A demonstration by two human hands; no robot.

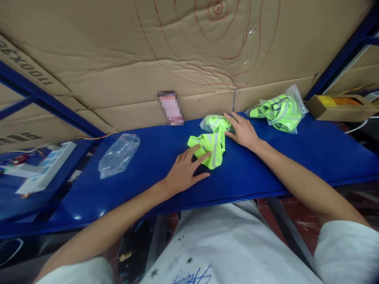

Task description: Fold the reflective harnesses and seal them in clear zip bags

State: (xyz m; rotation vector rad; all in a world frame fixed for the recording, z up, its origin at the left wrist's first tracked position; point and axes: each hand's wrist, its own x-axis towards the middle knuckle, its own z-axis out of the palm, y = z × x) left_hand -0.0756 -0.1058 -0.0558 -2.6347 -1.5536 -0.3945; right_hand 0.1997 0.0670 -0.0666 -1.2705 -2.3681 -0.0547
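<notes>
A folded neon-yellow reflective vest (215, 152) with grey stripes lies on the blue table. On its left edge rest the spread fingers of my left hand (186, 167), which is open, its thumb reaching over the tabletop. Just behind the vest is a clear plastic bag with neon-yellow reflective fabric (218, 121) inside. My right hand (242, 130) reaches to the right end of this bag, fingers apart and touching or just over it. Neither hand is gripping anything.
A bagged neon-yellow reflective item (281, 111) lies at the back right, near a brown cardboard box (340, 108). An empty clear bag (119, 156) lies on the left. A blurred-out phone-like object (171, 108) leans against the cardboard wall (118, 94). A white power strip (49, 167) is far left.
</notes>
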